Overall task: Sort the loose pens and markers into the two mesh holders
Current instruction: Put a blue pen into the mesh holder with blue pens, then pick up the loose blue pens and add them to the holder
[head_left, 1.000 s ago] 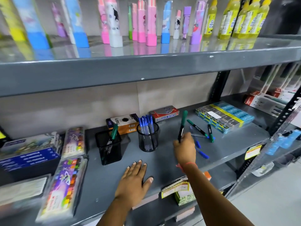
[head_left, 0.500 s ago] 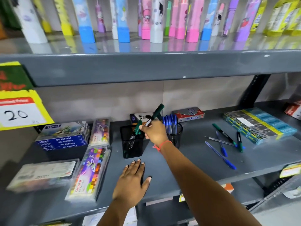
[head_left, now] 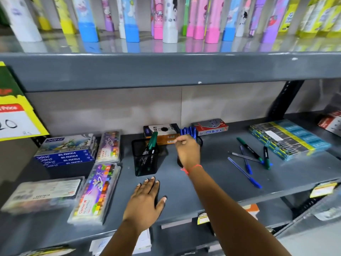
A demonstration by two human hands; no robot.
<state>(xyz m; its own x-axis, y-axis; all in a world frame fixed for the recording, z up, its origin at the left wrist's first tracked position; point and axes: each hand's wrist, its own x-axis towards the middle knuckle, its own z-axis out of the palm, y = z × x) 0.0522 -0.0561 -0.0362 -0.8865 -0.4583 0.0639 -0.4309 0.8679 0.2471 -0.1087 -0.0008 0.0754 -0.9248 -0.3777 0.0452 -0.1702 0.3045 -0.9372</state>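
Note:
A square black mesh holder (head_left: 145, 159) stands mid-shelf with green markers (head_left: 152, 141) leaning in it. Right of it a round mesh holder (head_left: 200, 141) holds blue pens (head_left: 187, 130); my right hand (head_left: 188, 152) hovers in front of it and hides most of it, fingers loosely apart with nothing in them. My left hand (head_left: 145, 202) lies flat on the shelf (head_left: 212, 182) near the front edge, fingers spread. Further right lie loose blue pens (head_left: 244, 172) and two green markers (head_left: 250, 149) in a crossed pile.
Oil pastel boxes (head_left: 66, 154) and crayon packs (head_left: 96, 191) fill the shelf's left side. Small cartons (head_left: 162, 133) and a red-grey box (head_left: 210, 127) stand against the back wall. A stack of blue-yellow packs (head_left: 287, 139) lies far right. The upper shelf (head_left: 166, 69) overhangs.
My right hand carried a green marker leftward to the square holder and let it go there; the hand is now empty and drawn back slightly right. My left hand stayed flat.

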